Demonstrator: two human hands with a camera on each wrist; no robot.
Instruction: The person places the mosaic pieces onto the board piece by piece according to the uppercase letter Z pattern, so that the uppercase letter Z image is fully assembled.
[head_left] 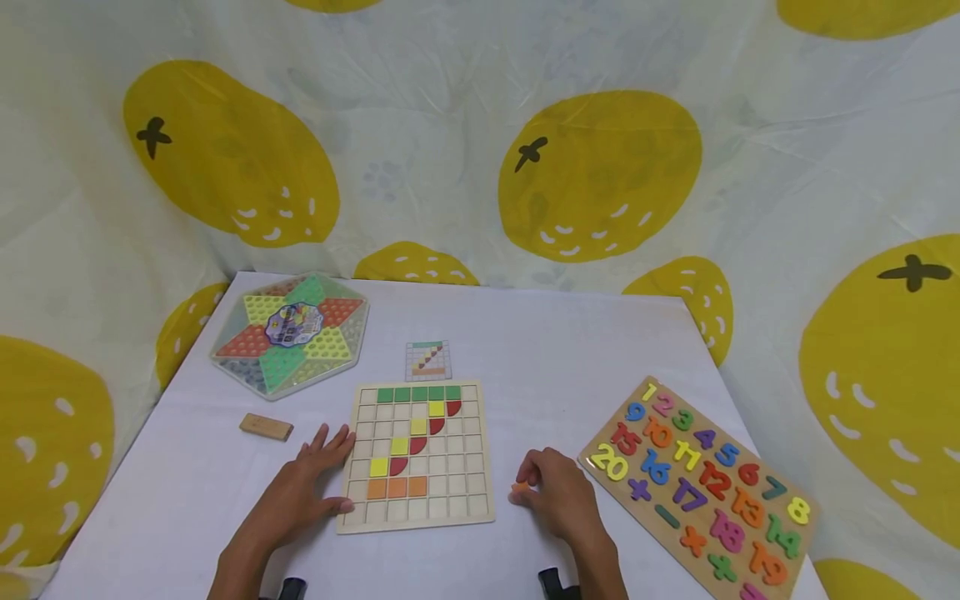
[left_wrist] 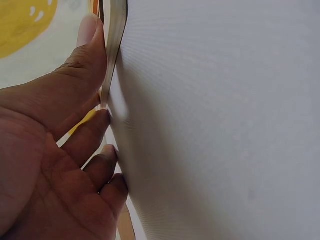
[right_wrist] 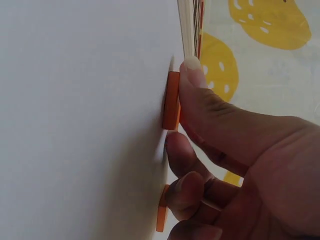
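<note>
A wooden grid board (head_left: 457, 463) lies mid-table. Green squares form a row near its top, yellow squares (head_left: 379, 467) and red quarter-round tiles (head_left: 398, 466) step diagonally down to the left, and three orange squares (head_left: 397, 487) sit side by side below. My left hand (head_left: 303, 487) is spread along the board's left side, its thumb and fingertips at the edge. To the right of the board, my right hand (head_left: 557, 493) pinches an orange square tile (right_wrist: 171, 101) between thumb and fingers, low over the table. Beneath its curled fingers, a second orange tile (right_wrist: 162, 209) shows in the right wrist view.
Behind the board lies a small pattern card (head_left: 428, 361). A hexagonal Chinese checkers set (head_left: 341, 342) is at the back left, with a wooden block (head_left: 266, 427) in front of it. On the right lies a number puzzle board (head_left: 600, 454) with colourful pieces.
</note>
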